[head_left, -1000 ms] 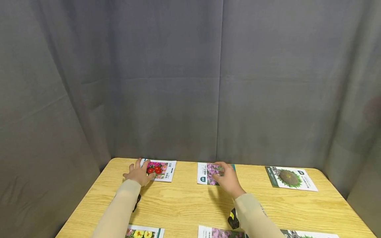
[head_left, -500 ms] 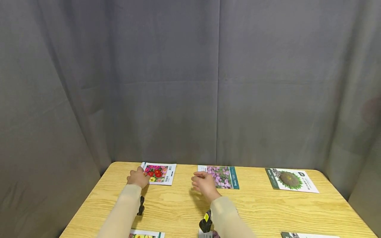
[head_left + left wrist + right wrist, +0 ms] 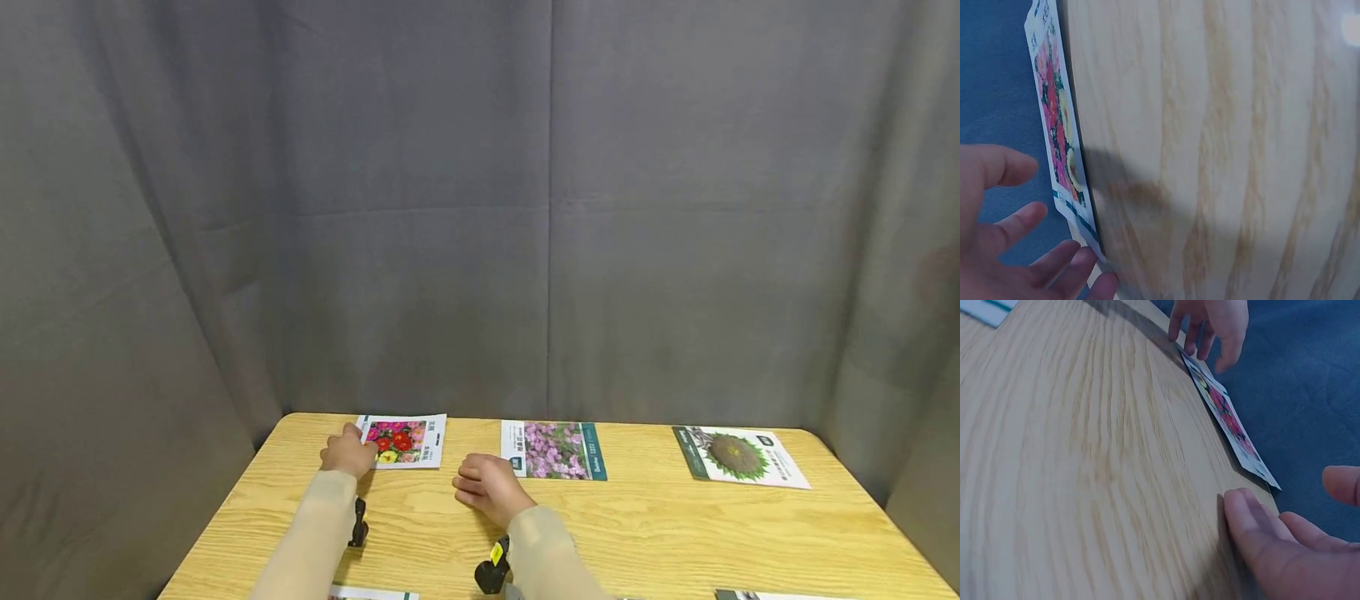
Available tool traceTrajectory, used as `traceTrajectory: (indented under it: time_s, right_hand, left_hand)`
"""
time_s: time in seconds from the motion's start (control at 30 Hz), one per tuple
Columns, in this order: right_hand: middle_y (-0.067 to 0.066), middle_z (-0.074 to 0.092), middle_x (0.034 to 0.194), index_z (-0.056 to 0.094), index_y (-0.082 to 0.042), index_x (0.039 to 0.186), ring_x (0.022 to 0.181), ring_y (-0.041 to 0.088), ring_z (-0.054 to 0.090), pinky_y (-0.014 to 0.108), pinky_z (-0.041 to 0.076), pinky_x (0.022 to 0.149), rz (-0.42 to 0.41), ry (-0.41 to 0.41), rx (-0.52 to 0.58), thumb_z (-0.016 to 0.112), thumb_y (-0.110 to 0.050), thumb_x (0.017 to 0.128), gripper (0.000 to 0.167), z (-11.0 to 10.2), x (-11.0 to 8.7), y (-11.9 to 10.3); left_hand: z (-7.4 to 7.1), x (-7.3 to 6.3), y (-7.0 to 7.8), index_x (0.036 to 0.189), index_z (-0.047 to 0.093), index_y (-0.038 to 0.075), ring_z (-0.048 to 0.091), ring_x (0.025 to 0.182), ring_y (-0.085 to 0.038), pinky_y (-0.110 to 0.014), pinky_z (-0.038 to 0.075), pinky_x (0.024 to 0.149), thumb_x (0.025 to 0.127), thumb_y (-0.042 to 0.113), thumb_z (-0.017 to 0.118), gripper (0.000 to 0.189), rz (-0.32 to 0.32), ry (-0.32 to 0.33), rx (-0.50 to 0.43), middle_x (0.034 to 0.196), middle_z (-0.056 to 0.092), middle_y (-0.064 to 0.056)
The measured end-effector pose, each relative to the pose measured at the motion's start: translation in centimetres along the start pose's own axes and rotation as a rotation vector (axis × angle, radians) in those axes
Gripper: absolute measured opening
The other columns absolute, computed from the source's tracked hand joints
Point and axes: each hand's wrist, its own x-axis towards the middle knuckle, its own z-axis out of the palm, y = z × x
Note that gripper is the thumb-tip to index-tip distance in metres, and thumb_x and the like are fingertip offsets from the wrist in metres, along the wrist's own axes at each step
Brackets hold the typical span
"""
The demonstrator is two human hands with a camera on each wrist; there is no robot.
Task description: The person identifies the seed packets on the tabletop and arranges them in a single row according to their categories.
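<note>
Head view: left hand (image 3: 349, 454), nine o'clock of red-flower packet (image 3: 402, 442); right hand (image 3: 492, 487), eight of pink-flower packet (image 3: 555, 450); both grips wide.

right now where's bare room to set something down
Bare table between purple-flower packet and back-right packet, and right of the right sleeve. Crowded: left hand at red-flower packet, right hand beside the purple one.
</note>
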Motion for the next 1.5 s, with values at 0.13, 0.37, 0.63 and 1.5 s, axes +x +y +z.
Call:
traceTrajectory:
  time_s: [0.13, 0.37, 0.63, 1.5]
  right_hand:
    - [0.038, 0.035, 0.144, 0.044, 0.011, 0.127, 0.114, 0.033, 0.060, 0.046, 0.052, 0.100, -0.001, -0.010, 0.043, 0.050, -0.013, 0.098, 0.038, 0.3, 0.4, 0.5]
    - [0.029, 0.045, 0.128, 0.051, -0.002, 0.097, 0.097, 0.021, 0.059, 0.046, 0.053, 0.098, -0.015, 0.015, 0.100, 0.052, -0.009, 0.093, 0.008, 1.5, 1.4, 0.7]
    - [0.043, 0.029, 0.150, 0.037, 0.018, 0.141, 0.134, 0.046, 0.045, 0.054, 0.047, 0.105, 0.009, 0.053, 0.072, 0.051, -0.009, 0.093, 0.057, 2.4, 2.1, 0.5]
    - [0.032, 0.065, 0.105, 0.046, 0.026, 0.128, 0.077, 0.016, 0.070, 0.027, 0.061, 0.075, -0.062, 0.108, -0.108, 0.057, 0.007, 0.095, 0.040, 3.4, 2.1, 1.6]
  left_hand:
    - [0.2, -0.1, 0.0, 0.131, 0.046, -0.007, 0.044, 0.117, -0.057, -0.068, 0.045, 0.091, 0.099, 0.024, 0.055, 0.046, -0.004, 0.001, 0.019, 0.123, 0.047, -0.039]
    - [0.1, -0.2, 0.0, 0.132, 0.047, -0.007, 0.043, 0.118, -0.057, -0.071, 0.040, 0.092, 0.099, 0.024, 0.055, 0.046, -0.014, 0.010, 0.013, 0.124, 0.049, -0.038]
    - [-0.1, -0.9, 0.8, 0.131, 0.048, -0.006, 0.041, 0.119, -0.057, -0.070, 0.040, 0.093, 0.098, 0.025, 0.054, 0.046, -0.028, 0.001, 0.017, 0.125, 0.048, -0.038]
    - [0.0, -0.8, 1.4, 0.120, 0.056, -0.007, 0.048, 0.112, -0.052, -0.058, 0.046, 0.091, 0.097, 0.021, 0.064, 0.037, -0.027, -0.007, 0.041, 0.116, 0.056, -0.032]
